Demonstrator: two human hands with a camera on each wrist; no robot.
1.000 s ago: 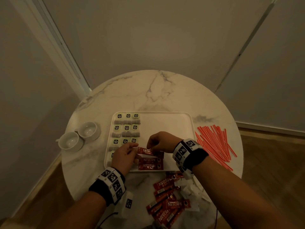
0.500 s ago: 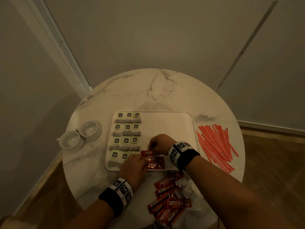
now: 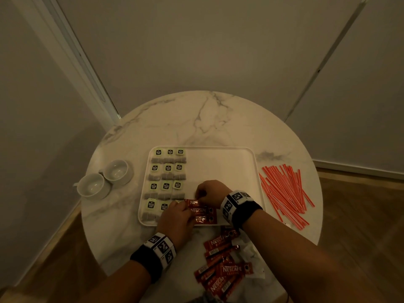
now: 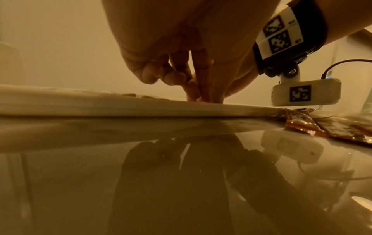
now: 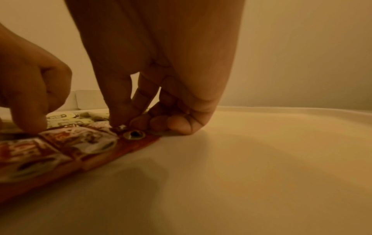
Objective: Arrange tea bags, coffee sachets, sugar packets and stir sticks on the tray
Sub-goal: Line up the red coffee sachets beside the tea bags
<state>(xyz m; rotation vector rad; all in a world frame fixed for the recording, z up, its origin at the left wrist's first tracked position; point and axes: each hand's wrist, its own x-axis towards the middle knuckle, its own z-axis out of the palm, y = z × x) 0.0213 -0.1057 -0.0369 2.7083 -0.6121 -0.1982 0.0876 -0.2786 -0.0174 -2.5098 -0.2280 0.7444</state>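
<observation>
Lying crosswise between both hands, the third coffee sachet (image 3: 193, 202) is pinched at its ends by the left hand (image 3: 176, 221) and right hand (image 3: 211, 193), on the tray (image 3: 220, 167).

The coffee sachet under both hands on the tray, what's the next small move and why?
Probably let go of the top sachet and reach for another from the loose pile. It already lies flat against the two below it on the tray, with the right hand and left hand only holding its ends.
</observation>
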